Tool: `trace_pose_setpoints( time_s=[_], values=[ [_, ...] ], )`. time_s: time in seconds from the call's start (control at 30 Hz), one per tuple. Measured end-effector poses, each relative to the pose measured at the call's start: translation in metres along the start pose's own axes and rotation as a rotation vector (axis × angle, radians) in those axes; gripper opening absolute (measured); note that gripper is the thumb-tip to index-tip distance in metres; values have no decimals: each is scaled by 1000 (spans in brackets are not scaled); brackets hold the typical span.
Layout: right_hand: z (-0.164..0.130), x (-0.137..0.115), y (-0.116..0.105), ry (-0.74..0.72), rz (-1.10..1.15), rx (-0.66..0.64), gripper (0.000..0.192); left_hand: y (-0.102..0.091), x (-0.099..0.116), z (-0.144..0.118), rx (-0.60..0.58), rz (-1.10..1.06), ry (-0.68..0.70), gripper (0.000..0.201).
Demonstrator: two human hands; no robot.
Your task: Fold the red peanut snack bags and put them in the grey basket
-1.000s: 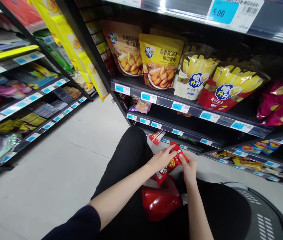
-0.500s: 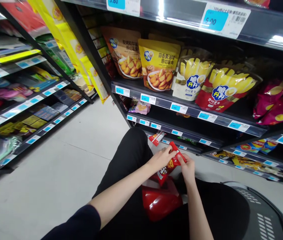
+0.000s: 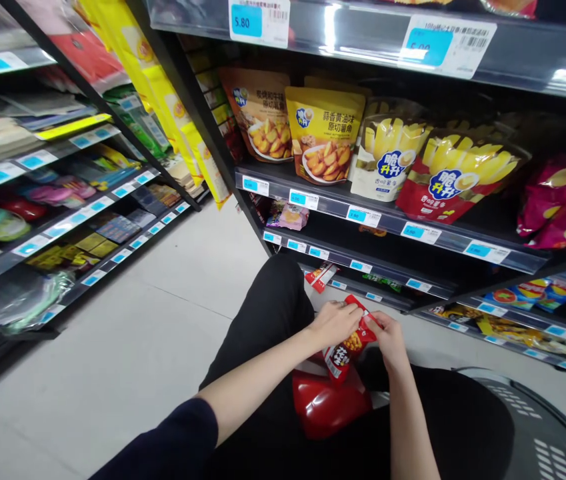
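Between my knees, both hands grip a red snack packet [image 3: 344, 353] with dark lettering and a food picture on its front. My left hand [image 3: 337, 323] is closed on its upper left edge, fingers curled over the top. The fingers of my right hand [image 3: 387, 333] pinch the upper right side. Below the packet, a larger glossy red bag [image 3: 330, 403] lies in my lap. Another red and white packet [image 3: 321, 275] rests at the edge of the bottom shelf, beyond my left knee.
Ahead, a shelf [image 3: 307, 197] carries upright pouches of potato snacks, such as a yellow pouch [image 3: 325, 137]. At lower right stands a grey basket [image 3: 537, 413] with slotted sides. Yellow packets [image 3: 163, 93] hang from the shelf end. Across the aisle floor [image 3: 163, 300] is another stocked rack [image 3: 67, 227].
The view has shifted slightly, so everything sits a little further right. The small packet is turned so that its front shows more fully; both hands keep hold of it.
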State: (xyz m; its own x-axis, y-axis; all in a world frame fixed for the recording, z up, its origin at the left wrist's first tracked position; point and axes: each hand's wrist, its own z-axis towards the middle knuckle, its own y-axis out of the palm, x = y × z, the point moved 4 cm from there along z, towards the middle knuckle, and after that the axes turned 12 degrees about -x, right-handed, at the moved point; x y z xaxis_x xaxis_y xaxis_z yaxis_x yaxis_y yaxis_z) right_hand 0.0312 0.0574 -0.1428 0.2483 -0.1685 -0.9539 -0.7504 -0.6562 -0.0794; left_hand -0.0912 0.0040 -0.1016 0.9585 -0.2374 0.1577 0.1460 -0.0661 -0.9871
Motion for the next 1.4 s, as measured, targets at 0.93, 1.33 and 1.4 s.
trace_pose_setpoints(
  time_s=[0.93,1.33,1.4],
  values=[
    [-6,-17,13,-63,-299,106,32,2,-6,-2,163,-5,-73,20],
    [-9,-28,15,-56,-591,40,29,1,2,-3,-35,91,-18,14],
    [-10,-29,16,-66,-638,31,30,2,1,-2,-34,56,-9,15]
  ],
)
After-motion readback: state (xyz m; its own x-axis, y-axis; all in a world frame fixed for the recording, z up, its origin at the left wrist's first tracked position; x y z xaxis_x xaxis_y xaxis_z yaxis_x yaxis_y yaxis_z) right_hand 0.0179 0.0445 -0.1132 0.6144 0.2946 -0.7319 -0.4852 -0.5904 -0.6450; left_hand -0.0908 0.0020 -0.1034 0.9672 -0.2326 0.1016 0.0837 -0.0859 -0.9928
